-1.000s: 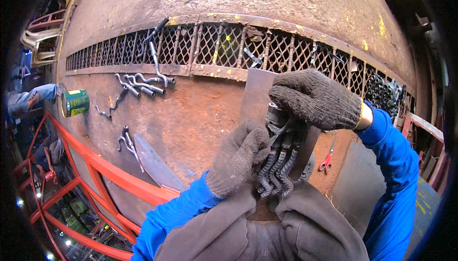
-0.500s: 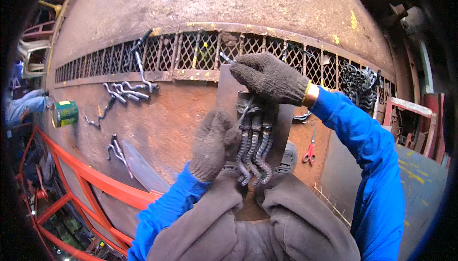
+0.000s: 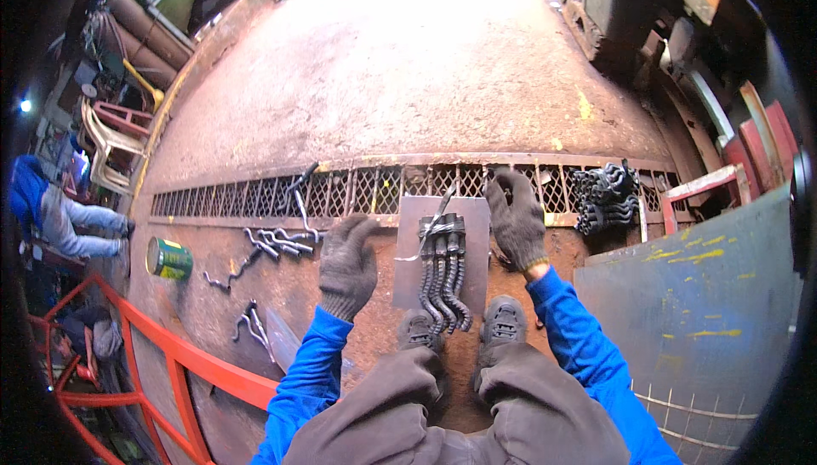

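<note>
On the floor [image 3: 374,116], the tubes [image 3: 439,282] lie on the plate [image 3: 476,252]; left hand [image 3: 347,265] and right hand [image 3: 516,225] have just come away, grips loosely spread, so the tie [image 3: 442,229] seems to hold.

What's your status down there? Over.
Left hand, right hand: both apparently empty. Tied pipe bundle on gray plate. Shoes near its lower end.

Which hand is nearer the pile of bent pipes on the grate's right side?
Right. The right hand is left of the pile of bent pipes, apart from it; the left hand is farther left, beyond the tied bundle on the metal plate.
</note>
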